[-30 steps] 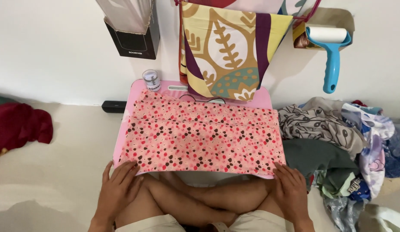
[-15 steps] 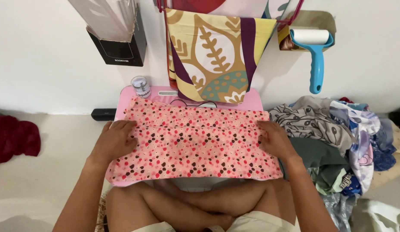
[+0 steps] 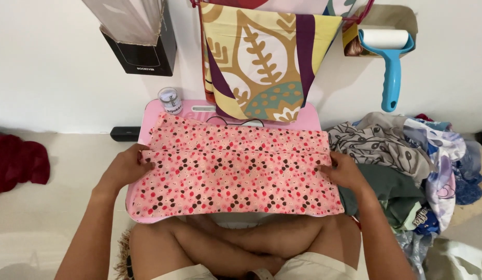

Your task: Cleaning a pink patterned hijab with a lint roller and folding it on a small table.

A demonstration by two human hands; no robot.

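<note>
A pink desk (image 3: pixel 147 111) carries a pink cloth (image 3: pixel 236 171) between the hands: left hand (image 3: pixel 128 167) pinches its left fold, right hand (image 3: pixel 343 170) its right fold. Clothes (image 3: pixel 407 155) lie beside the right hand.

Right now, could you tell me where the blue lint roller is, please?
In the head view, the blue lint roller hangs on the white wall at the upper right, just right of the leaf-patterned cloth and above the pile of clothes.

A home floor corner: heap of mixed patterned clothes (image 3: pixel 407 161) at right, blue plastic lint roller (image 3: pixel 388 57) upper right.
</note>
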